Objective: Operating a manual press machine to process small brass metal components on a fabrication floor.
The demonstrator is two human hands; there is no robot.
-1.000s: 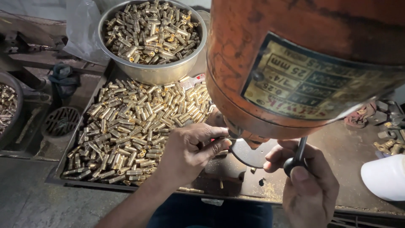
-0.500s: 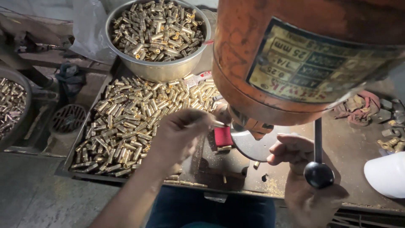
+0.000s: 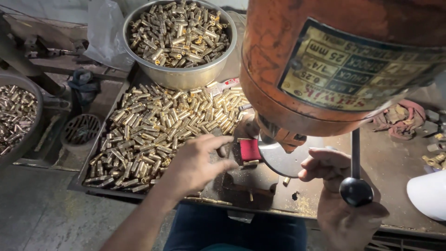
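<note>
At the lower right of the frame the right hand [image 3: 346,204] sits under a black knob [image 3: 355,191]; its palm cups the ball, fingers loosely curled, though whether the grip is fully closed cannot be told. The lever [image 3: 355,153] above the knob runs straight up the frame, its long axis vertical, toward the orange machine [image 3: 297,79] filling the upper right. At centre the left hand [image 3: 197,162] hovers with fingers spread, holding nothing, fingertips toward a red block [image 3: 250,149] on the tabletop [image 3: 395,162]. Left of it a tray [image 3: 76,183] carries brass pieces [image 3: 153,130] lying at mixed angles. Beyond, at top centre, a steel bowl [image 3: 179,79] holds more.
</note>
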